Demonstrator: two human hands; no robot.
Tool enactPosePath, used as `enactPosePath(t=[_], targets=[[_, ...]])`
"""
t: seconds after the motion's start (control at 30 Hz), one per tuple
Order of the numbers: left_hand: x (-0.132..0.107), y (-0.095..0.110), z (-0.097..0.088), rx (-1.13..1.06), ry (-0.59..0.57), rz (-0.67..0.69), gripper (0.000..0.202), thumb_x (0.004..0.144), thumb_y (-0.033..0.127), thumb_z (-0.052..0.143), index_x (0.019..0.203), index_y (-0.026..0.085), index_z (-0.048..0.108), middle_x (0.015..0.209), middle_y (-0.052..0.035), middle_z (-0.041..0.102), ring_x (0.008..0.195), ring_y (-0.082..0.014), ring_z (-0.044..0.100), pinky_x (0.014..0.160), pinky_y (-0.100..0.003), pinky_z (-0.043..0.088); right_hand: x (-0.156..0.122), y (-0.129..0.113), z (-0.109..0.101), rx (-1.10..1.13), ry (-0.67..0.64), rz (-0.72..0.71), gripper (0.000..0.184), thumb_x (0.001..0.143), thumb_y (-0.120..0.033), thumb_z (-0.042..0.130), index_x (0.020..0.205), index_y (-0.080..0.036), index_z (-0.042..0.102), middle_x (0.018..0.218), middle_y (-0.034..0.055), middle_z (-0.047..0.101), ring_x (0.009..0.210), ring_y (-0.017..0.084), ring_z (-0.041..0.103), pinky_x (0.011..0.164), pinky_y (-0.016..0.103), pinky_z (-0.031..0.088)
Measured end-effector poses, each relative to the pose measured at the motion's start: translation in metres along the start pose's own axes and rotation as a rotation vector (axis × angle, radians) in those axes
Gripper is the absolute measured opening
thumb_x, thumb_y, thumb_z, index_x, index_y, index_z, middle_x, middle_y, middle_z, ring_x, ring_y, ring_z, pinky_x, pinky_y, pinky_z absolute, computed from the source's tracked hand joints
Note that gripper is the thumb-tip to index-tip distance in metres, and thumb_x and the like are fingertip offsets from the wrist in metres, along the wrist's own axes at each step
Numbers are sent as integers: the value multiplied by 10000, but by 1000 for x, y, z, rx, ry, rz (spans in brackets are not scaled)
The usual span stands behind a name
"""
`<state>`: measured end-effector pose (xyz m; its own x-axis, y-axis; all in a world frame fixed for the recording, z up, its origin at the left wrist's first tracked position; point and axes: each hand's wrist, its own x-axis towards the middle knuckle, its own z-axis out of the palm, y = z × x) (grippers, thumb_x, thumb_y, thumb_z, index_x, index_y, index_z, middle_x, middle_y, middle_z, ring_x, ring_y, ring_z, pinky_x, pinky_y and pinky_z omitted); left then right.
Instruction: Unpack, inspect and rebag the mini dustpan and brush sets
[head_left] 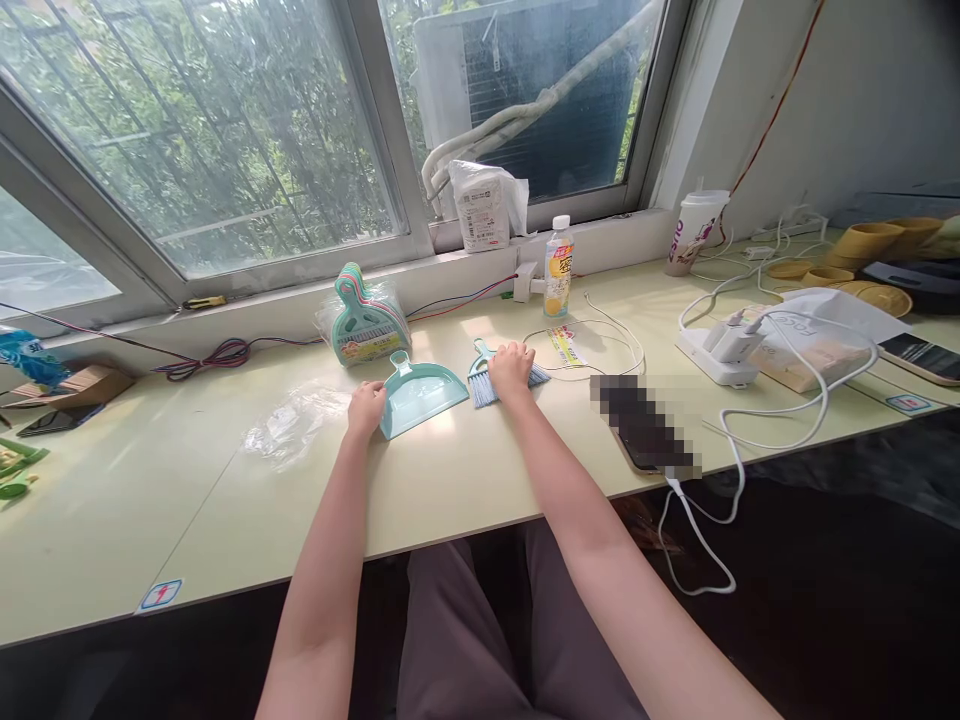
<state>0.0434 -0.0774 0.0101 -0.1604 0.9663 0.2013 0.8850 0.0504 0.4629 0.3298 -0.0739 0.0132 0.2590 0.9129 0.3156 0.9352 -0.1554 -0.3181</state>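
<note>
Lying just right of the dustpan (425,397), bristle row (484,391) crosswise, the brush (480,366) is clasped in the right grip (511,368); the left grip (367,408) clamps the dustpan's left edge.

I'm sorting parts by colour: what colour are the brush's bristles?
The bristles are greyish blue; the head view shows them.

1 loose dustpn (424,398), 1 brsh (483,388)

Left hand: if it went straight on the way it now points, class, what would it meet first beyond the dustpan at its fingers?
Past the dustpan, the left hand would probably meet the plastic-wrapped stack of dustpans first, though one view leaves the depth unclear.
</note>
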Motion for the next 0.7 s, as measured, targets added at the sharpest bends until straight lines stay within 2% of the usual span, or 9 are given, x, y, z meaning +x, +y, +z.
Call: enactPosePath(t=[0.27,0.53,0.7], targets=[[-5,5,-7,-41,69,-47,395,923,395,407,1096,204,706,1190,-107,664,1101,-274,597,901,-349,446,-5,-10,-6,-57,-16,-30,406,926,-434,444,1057,-127,674,1119,197,619,1085,324,458,920,442,276],[-10,8,-13,-32,111,-88,376,915,440,439,1039,195,695,1112,-122,696,1059,-291,621,846,-361,450,-6,-14,-3,-52,-21,-62,297,869,-402,585,991,-160,707,1072,182,649,1056,330,498,905,450,287],[-10,6,-12,43,107,-87,321,884,436,484,913,207,708,1075,-128,709,1024,-307,632,814,-369,455,-7,-15,-8,-33,-49,-48,236,843,-311,601,971,-147,713,1055,181,661,1051,319,517,900,441,287]])
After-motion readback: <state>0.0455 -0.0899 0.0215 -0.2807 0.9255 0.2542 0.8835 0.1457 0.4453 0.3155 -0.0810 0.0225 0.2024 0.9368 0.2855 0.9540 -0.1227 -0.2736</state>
